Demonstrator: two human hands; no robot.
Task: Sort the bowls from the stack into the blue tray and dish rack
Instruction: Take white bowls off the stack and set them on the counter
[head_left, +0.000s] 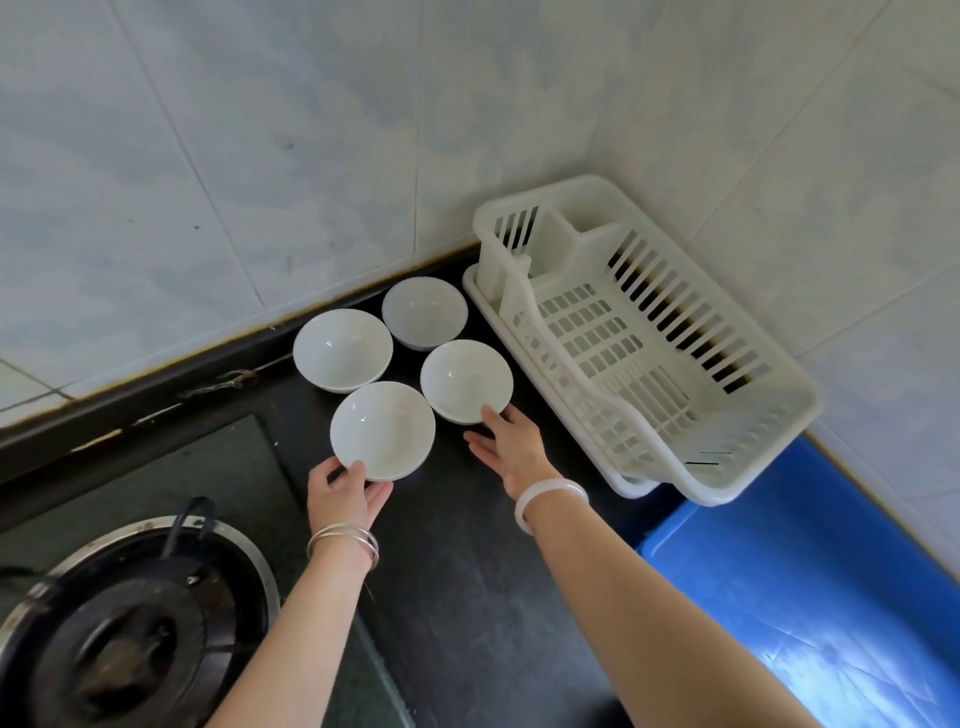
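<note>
Head view is showing four white bowls sitting upright in a close cluster on the dark surface (467, 571) at the middle of the frame, none of them stacked. The left hand (345, 493) is gripping the lower-left bowl (383, 428) at its lower rim, thumb lying over the edge and fingers curling underneath. The right hand (511, 447) is reaching in with fingers fairly straight, one fingertip touching the lower rim of the lower-right bowl (466, 379) without closing around it. The upper-left bowl (342, 347) and upper-right bowl (424, 310) are resting untouched just above them, close to the tiled wall (260, 156). The white dish rack (571, 234) is standing just to the right of the bowls in the corner, holding nothing, and is sitting on a white drip tray (483, 296). The blue tray (810, 571) is lying at the lower right of the frame, its upper end tucked beside the rack's lower corner, with no bowls in it. A gas burner (135, 623) is occupying the lower left. Silver bangles (344, 543) are circling the left wrist, and a white bangle (550, 501) is circling the right.
</note>
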